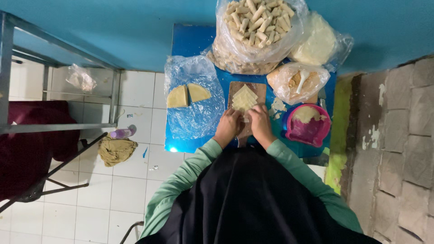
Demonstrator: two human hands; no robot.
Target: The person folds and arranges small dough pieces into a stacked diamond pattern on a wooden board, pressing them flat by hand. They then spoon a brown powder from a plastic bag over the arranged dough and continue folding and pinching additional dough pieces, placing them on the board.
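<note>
Seen from above, a person in a green long-sleeved top stands at a small blue desk (190, 43) set against a teal wall. Both hands rest side by side on a brown wooden board (236, 88) at the middle of the desk. The left hand (228, 125) and the right hand (261, 122) each have the fingers curled down, the grip of both pressed together on the near edge of a pale square pastry wrapper (244, 99) that lies as the top of a small stack on the board. Whether anything is rolled inside the fold cannot be told.

To the left of the board lies a clear plastic sheet (194, 113) carrying two pale yellow wedge-shaped wrapper pieces (187, 95), just beside each other. Behind the board, at the far edge of the desk, sits a large clear bag of finished rolls (253, 22), pale and finger-shaped, heaped high. Right of it is a bag of white stacked wrappers (318, 43), and below that a bag of crumbly tan filling (298, 81) with a white spoon in it. A pink bowl (309, 129) with pale paste stands near the right hand.

On the white tiled floor to the left lie a crumpled tan cloth (116, 150) and a small purple-capped bottle (122, 133), near a grey metal frame (54, 86).
</note>
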